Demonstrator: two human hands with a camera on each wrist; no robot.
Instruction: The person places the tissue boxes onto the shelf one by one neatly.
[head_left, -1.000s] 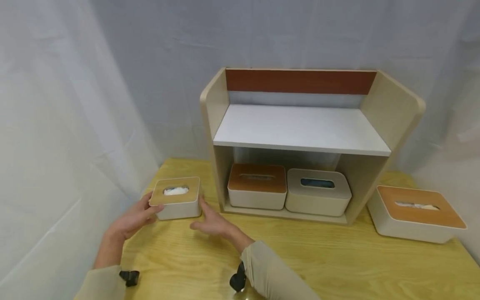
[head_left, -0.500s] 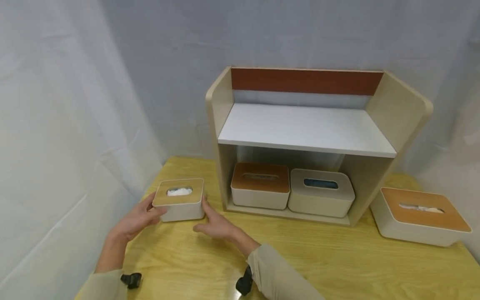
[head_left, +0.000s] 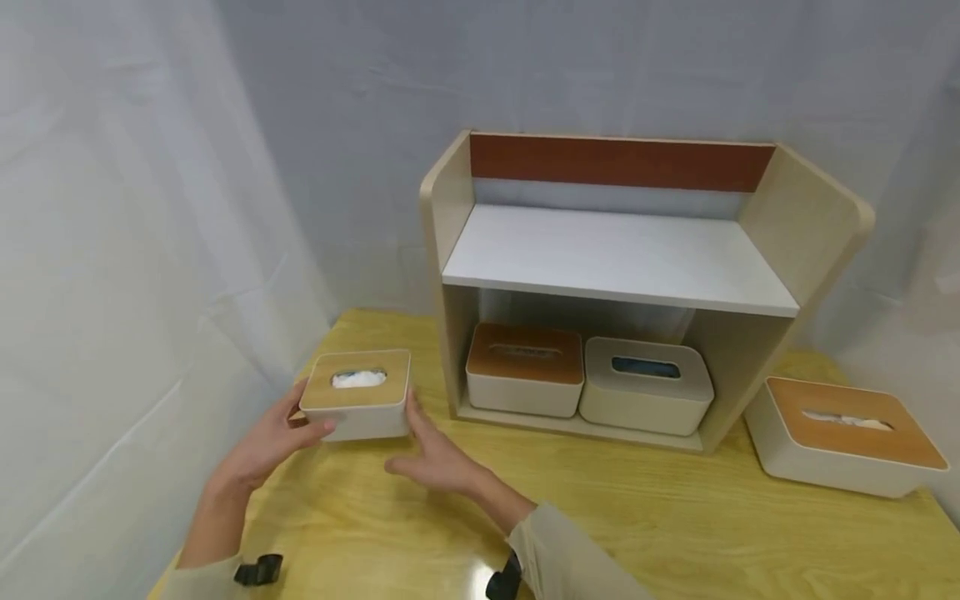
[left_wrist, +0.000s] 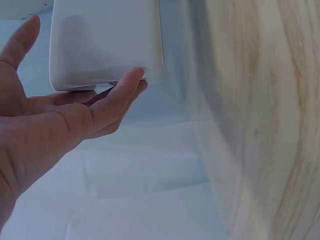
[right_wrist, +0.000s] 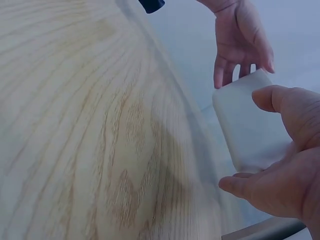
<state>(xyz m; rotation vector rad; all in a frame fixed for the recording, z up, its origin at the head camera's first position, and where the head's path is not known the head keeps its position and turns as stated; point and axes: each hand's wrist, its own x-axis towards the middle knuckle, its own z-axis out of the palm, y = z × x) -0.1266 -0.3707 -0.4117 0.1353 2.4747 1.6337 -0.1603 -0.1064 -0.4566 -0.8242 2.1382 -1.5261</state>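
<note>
In the head view a small tissue box (head_left: 358, 392) with a light wood-coloured lid and white sides is at the left of the table. My left hand (head_left: 262, 442) holds its left side, the thumb near the front face. My right hand (head_left: 435, 454) holds the right side, with its thumb off the front. In the left wrist view a gap shows between the box (left_wrist: 105, 45) and the table (left_wrist: 250, 100), and the left fingers (left_wrist: 117, 102) lie along its side. The right wrist view shows both hands at the box (right_wrist: 247, 120). Its far side is hidden.
Right of the hands stands a two-level shelf unit (head_left: 600, 254). Its lower level holds a brown-lidded tissue box (head_left: 525, 396) and a grey-lidded tissue box (head_left: 647, 408). A larger orange-lidded tissue box (head_left: 843, 467) sits at the right. White sheeting (head_left: 135, 250) borders the table.
The small tissue box has risen slightly between both hands over the last half second. The head view has shifted left, so the shelf unit appears farther right.
</note>
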